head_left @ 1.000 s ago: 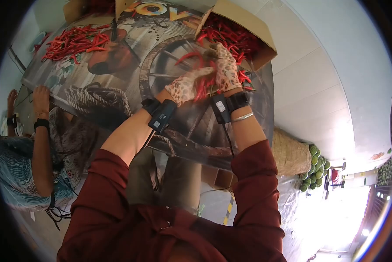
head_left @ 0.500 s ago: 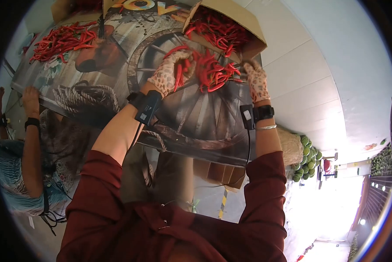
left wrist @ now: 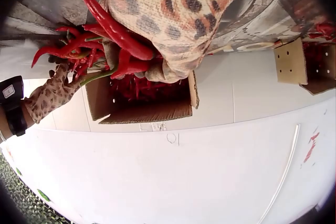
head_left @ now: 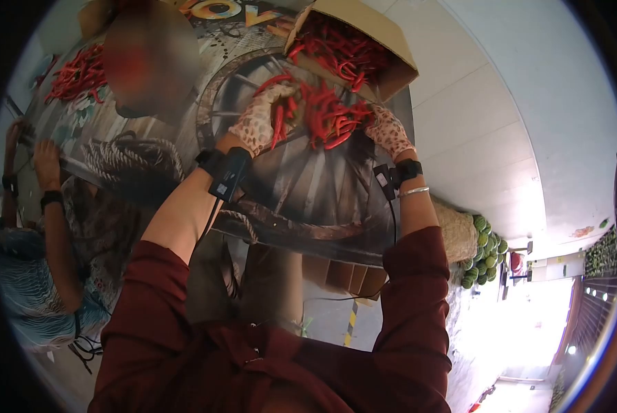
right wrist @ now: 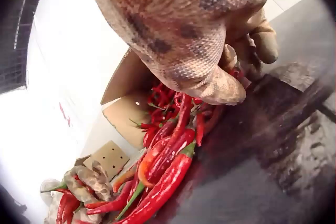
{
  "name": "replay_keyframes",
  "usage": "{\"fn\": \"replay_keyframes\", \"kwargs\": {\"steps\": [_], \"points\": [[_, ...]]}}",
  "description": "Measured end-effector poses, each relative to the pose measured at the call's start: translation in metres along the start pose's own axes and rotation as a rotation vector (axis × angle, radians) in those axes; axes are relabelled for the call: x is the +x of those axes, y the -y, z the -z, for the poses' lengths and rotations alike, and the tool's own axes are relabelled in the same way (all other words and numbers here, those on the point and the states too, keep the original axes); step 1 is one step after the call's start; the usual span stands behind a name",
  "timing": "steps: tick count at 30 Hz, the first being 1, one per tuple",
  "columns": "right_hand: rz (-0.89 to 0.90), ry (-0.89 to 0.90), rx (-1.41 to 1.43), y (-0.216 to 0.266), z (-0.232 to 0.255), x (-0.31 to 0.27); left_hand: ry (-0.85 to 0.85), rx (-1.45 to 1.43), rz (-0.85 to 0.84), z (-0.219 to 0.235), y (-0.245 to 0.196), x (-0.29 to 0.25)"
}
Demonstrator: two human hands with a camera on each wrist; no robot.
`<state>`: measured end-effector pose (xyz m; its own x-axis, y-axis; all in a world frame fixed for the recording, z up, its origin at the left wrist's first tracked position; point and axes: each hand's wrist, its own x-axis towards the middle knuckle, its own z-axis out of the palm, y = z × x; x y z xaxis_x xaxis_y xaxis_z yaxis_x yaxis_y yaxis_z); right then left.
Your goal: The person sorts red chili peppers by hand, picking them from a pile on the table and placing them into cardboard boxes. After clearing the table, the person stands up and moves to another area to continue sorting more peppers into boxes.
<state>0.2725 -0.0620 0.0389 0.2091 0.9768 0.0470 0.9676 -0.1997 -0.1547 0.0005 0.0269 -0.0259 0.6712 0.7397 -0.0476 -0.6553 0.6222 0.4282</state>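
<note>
The left hand (head_left: 255,124), in a spotted glove, grips several red chilies (left wrist: 113,29); its fingers curl round them. Right of it, a loose pile of red chilies (head_left: 330,118) lies on the table (head_left: 288,175). At the pile's right edge is the gloved right hand (head_left: 391,132). The right wrist view shows the right hand (right wrist: 184,29) with thumb and fingers curled together and a bit of red chili between them, partly hidden by the glove. Behind the pile, an open cardboard box (head_left: 406,69) lies tilted with many red chilies (head_left: 343,51) inside.
Another chili heap (head_left: 78,76) lies at the table's far left, partly covered by a blurred dark shape (head_left: 150,62). A second person's arm (head_left: 55,227) is at the left edge. Green round fruits (head_left: 486,255) and a sack (head_left: 453,230) stand right of the table.
My right hand has moved left from beside the box to the pile's edge. The left hand stays nearly still with its chilies. The blurred shape has come in over the upper left of the table.
</note>
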Motion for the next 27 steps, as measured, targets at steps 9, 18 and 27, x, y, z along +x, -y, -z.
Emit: {"fn": "replay_keyframes", "kwargs": {"steps": [9,18,27], "points": [[0.028,-0.104,-0.058,0.016,-0.002,-0.022,-0.020,-0.030,0.023,-0.001,-0.002,-0.002],[-0.054,-0.215,0.055,0.004,0.016,-0.023,0.052,-0.049,0.038,0.002,-0.001,-0.001],[0.148,-0.059,-0.310,0.020,-0.007,0.022,0.051,0.161,-0.042,0.027,0.007,0.014]]}}
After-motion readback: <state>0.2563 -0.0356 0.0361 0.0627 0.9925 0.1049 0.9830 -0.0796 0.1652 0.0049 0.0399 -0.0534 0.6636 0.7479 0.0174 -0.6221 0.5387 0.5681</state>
